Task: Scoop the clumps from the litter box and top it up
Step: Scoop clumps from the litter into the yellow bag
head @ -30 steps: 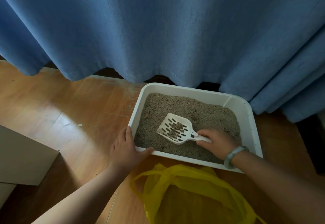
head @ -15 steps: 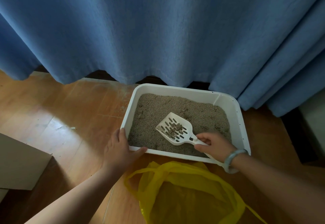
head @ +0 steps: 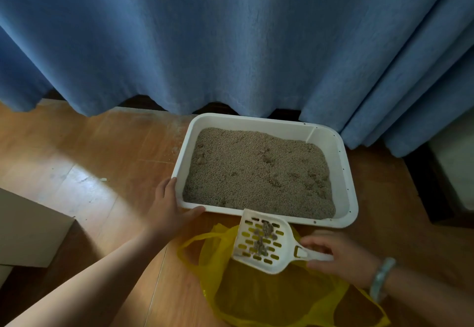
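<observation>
Litter box, a white plastic rectangle with rounded corners and a smooth rim, sits on the wooden floor just in front of a blue woven curtain. Grainy grey-beige litter fills it, its surface pitted and uneven. At the box's seven o'clock corner the left hand rests with fingers laid fairly straight along the outer wall and the thumb spread along the near rim. At six o'clock from the box, a white slotted plastic scoop hangs over the open mouth of a thin, crinkled yellow plastic bag. Dark lumpy clumps lie along the middle of the scoop's blade. The right hand, at the scoop's three o'clock, has its fingers curled round the handle; a pale glossy bracelet circles that wrist. A flat-sided cardboard box stands at nine o'clock.
</observation>
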Demonstrator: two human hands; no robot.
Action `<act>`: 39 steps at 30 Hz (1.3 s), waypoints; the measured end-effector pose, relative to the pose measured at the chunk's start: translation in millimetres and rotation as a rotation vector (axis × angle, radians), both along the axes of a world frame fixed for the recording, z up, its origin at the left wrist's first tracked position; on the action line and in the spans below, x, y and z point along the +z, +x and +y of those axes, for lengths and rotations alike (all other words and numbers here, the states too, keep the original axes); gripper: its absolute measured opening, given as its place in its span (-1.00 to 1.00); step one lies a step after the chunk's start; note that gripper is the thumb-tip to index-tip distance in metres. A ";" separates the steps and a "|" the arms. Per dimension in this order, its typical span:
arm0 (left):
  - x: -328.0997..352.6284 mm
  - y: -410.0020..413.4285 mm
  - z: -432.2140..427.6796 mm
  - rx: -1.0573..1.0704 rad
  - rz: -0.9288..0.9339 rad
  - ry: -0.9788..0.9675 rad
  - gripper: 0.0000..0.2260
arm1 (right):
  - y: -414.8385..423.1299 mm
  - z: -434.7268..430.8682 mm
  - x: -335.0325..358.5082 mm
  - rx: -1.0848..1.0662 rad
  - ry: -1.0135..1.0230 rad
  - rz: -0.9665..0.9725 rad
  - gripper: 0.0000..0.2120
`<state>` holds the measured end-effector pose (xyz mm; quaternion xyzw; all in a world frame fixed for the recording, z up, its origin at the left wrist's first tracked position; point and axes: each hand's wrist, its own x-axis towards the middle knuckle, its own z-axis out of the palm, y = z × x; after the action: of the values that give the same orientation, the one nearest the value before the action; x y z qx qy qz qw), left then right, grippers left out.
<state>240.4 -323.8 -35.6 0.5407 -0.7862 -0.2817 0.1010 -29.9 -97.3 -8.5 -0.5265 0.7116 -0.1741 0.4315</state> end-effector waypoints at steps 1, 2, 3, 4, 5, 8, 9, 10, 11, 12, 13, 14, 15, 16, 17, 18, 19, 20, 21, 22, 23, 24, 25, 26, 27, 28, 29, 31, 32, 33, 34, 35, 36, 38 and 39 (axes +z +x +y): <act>0.0 1.0 -0.2 -0.002 0.013 0.007 -0.14 | -0.8 3.4 -4.8 0.038 0.005 0.020 -0.68; -0.4 1.9 -0.5 -0.005 0.023 0.014 -0.14 | -1.0 5.9 -9.3 0.077 0.010 0.045 -0.71; -1.0 2.6 -0.9 -0.007 0.034 0.018 -0.14 | -1.1 7.3 -13.3 0.110 0.016 0.075 -0.72; -1.7 2.9 -1.2 -0.008 0.043 0.022 -0.14 | -0.5 7.4 -16.1 0.137 0.018 0.101 -0.72; -2.5 2.9 -1.6 -0.007 0.049 0.028 -0.14 | 0.1 6.6 -18.1 0.156 0.021 0.120 -0.71; -3.6 1.8 -2.4 0.003 0.058 0.047 -0.12 | 0.6 2.5 -20.5 0.185 0.025 0.140 -0.74; -3.7 1.5 -2.3 0.006 0.060 0.051 -0.12 | 0.0 1.6 -20.9 0.189 0.036 0.138 -0.77; -3.6 1.5 -1.9 0.008 0.061 0.057 -0.12 | -0.6 0.8 -21.2 0.193 0.050 0.139 -0.79; -3.5 1.4 -1.5 0.009 0.063 0.065 -0.13 | -0.7 0.4 -21.4 0.198 0.061 0.141 -0.80; -3.6 0.9 -1.1 0.011 0.065 0.069 -0.13 | -0.8 0.3 -21.9 0.203 0.062 0.142 -0.80; -4.2 0.6 -0.7 0.015 0.067 0.071 -0.13 | -0.3 0.2 -21.7 0.209 0.060 0.142 -0.80; -4.6 0.0 -0.3 0.021 0.068 0.069 -0.13 | 0.6 0.0 -21.5 0.215 0.056 0.144 -0.79; -5.2 -0.7 -0.1 0.027 0.069 0.066 -0.12 | 1.1 0.0 -21.7 0.222 0.055 0.150 -0.79; -5.5 -1.4 0.2 0.031 0.067 0.063 -0.12 | 1.6 0.3 -21.9 0.230 0.052 0.156 -0.80; -5.5 -2.0 0.4 0.033 0.064 0.064 -0.12 | 1.7 0.7 -22.1 0.240 0.054 0.163 -0.80; -5.5 -2.5 0.7 0.035 0.061 0.065 -0.12 | 1.6 1.7 -22.2 0.251 0.052 0.171 -0.80; -5.6 -2.7 0.8 0.037 0.060 0.065 -0.12 | 1.4 2.8 -21.8 0.260 0.049 0.178 -0.78; -5.4 -2.8 0.9 0.037 0.059 0.064 -0.12 | 0.9 4.0 -21.9 0.267 0.044 0.183 -0.76; -5.3 -3.0 0.9 0.036 0.057 0.063 -0.12 | 0.6 5.4 -21.6 0.275 0.036 0.189 -0.74; -5.3 -2.8 0.8 0.033 0.056 0.063 -0.12 | 0.2 6.7 -21.7 0.288 0.021 0.201 -0.73; -5.4 -2.9 0.4 0.031 0.056 0.066 -0.12 | 0.0 7.7 -21.5 0.305 0.005 0.216 -0.72; -5.4 -2.7 0.1 0.029 0.058 0.071 -0.12 | -0.2 8.5 -22.1 0.324 -0.017 0.229 -0.70; -5.4 -2.7 -0.2 0.027 0.059 0.075 -0.12 | -0.3 8.9 -22.9 0.342 -0.036 0.241 -0.69; -5.3 -2.7 -0.4 0.025 0.059 0.078 -0.12 | -0.3 9.1 -23.6 0.352 -0.055 0.246 -0.69; -5.1 -2.7 -0.6 0.025 0.059 0.081 -0.12 | -0.3 8.7 -23.4 0.353 -0.065 0.251 -0.69; -4.8 -2.8 -0.8 0.026 0.058 0.082 -0.12 | -0.2 7.9 -22.6 0.351 -0.071 0.257 -0.69; -4.6 -2.9 -0.8 0.027 0.056 0.085 -0.12 | 0.3 6.6 -21.0 0.345 -0.069 0.268 -0.69; -4.0 -3.4 -0.8 0.026 0.051 0.090 -0.12 | 2.1 3.7 -17.8 0.327 -0.048 0.272 -0.68; -3.6 -3.5 -0.9 0.025 0.049 0.089 -0.12 | 2.9 2.6 -16.7 0.314 -0.034 0.259 -0.67; -2.9 -4.1 -0.9 0.025 0.046 0.088 -0.12 | 3.9 1.6 -15.1 0.293 -0.020 0.234 -0.67; -2.3 -4.3 -0.7 0.025 0.043 0.088 -0.12 | 4.6 0.9 -14.1 0.261 -0.006 0.195 -0.66; -1.7 -4.5 -0.5 0.025 0.042 0.090 -0.12 | 5.2 0.2 -12.7 0.214 0.012 0.144 -0.65; -1.1 -4.7 -0.3 0.025 0.041 0.094 -0.12 | 5.6 -0.3 -11.8 0.160 0.028 0.078 -0.63; -0.3 -5.0 -0.1 0.026 0.034 0.095 -0.12 | 6.9 -2.9 -9.4 0.061 0.034 -0.037 -0.62; -0.1 -5.2 -0.1 0.025 0.029 0.091 -0.11 | 7.5 -5.3 -7.8 0.025 0.026 -0.085 -0.65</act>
<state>235.2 -323.9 -35.7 0.5504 -0.7641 -0.3238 0.0913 -22.5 -102.6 -16.3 -0.5217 0.6882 -0.1816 0.4703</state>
